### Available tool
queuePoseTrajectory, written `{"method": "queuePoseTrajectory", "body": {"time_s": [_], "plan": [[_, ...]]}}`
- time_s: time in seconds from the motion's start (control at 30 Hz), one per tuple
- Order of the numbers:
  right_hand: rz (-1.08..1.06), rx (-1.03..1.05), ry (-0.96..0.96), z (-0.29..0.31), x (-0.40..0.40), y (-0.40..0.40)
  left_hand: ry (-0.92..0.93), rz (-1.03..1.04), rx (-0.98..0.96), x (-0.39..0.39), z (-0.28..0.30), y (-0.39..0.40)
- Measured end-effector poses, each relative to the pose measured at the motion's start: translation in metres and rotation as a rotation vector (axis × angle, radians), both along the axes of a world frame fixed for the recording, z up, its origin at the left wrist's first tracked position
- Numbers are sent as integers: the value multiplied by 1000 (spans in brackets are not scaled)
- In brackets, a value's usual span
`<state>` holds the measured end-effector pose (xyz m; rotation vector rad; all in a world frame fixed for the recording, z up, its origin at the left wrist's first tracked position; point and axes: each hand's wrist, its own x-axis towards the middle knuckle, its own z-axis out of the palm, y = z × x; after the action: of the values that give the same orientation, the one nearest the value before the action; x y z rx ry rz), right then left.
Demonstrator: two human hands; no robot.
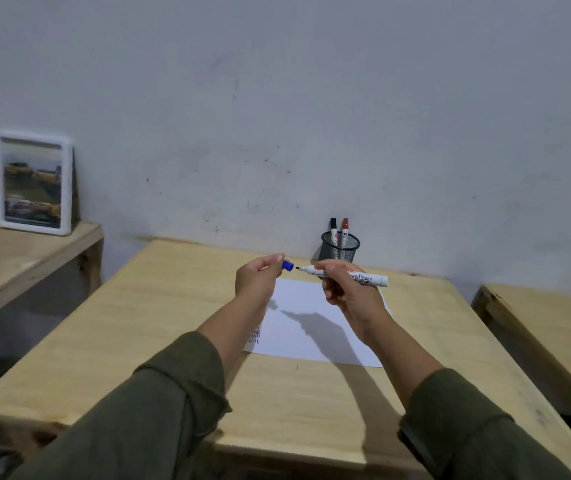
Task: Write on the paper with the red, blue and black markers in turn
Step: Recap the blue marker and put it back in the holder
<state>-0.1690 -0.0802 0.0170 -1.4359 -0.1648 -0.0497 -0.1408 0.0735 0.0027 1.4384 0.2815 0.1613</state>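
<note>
Right hand (pixel 350 289): grip closed around the barrel of the blue marker (pixel 369 278). The marker lies near level, uncapped, its dark tip pointing toward the left hand; the printed rear half of the barrel projects past the knuckles, away from the left hand.

Left hand (pixel 260 277): fingertips pinched together on the blue cap (pixel 288 265). The cap's open end faces the marker tip; cap and tip are near each other but apart, a visible gap between them.

Both hands are held in the air above the far edge of the paper (pixel 311 327). The sheet lies flat on the tabletop (pixel 159 306), with short rows of red and dark marks at its near-left corner, beside the left forearm. The hands cast shadows across the sheet.

Beyond the paper, against the wall, stands a black mesh pen holder (pixel 339 252), partly hidden behind the right hand. It holds the black marker (pixel 333 230) and the red marker (pixel 345 229), both capped and upright, side by side.

Both forearms wear olive sleeves (pixel 159 410) pushed back from the wrists.
</note>
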Motion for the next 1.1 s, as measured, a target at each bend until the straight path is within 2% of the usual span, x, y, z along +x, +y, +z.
{"method": "queuePoseTrajectory", "body": {"time_s": [0.2,0.37,0.6,0.73,0.83,1.0,1.1], "plan": [[-13,20,-24,5,0,-5,26,-67,-88,-2,13,-11],[-7,18,-44,9,0,-4,23,-135,-85,-4,16,-18],[-1,-74,-99,11,-2,-6,90,-175,-203,-7,25,-24],[-31,111,-72,15,-2,2,21,-137,-250,-7,32,-29],[-23,259,-39,12,-3,9,-19,-107,-186,-8,35,-29],[89,199,-10,14,-9,9,-58,-107,-164,-6,31,-23],[180,264,39,18,-10,1,-86,-87,-166,1,35,-16]]}}
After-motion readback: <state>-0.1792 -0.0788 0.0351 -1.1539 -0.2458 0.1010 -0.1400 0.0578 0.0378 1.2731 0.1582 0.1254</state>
